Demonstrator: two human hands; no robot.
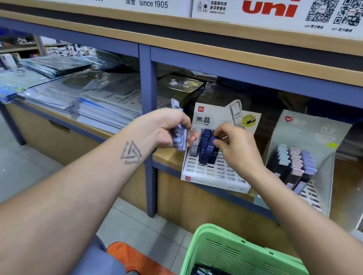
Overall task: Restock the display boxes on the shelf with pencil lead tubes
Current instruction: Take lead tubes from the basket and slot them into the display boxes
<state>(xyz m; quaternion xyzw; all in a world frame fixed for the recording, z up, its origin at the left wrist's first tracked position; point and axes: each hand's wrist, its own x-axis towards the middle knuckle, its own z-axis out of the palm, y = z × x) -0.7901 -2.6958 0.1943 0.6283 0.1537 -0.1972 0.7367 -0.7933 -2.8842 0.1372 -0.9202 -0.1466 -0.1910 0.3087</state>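
your right hand [235, 148] pinches dark blue lead tube [211, 148], tube upright over slotted tray of white display box [214, 176] on shelf [167, 157]. more blue tubes plus one pale tube stand in box's back rows. your left hand [165, 129] grips bundle of tubes [179, 137] just left of box. second display box [306, 162] with pastel tubes to right. green basket [205, 246] below holds more tubes.

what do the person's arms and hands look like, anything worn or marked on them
Both forearms are bare, with no sleeves, gloves, watch or rings showing. The left forearm carries a dark tattoo of interlocking triangle outlines near the wrist. The right forearm, left hand and right hand show no markings.
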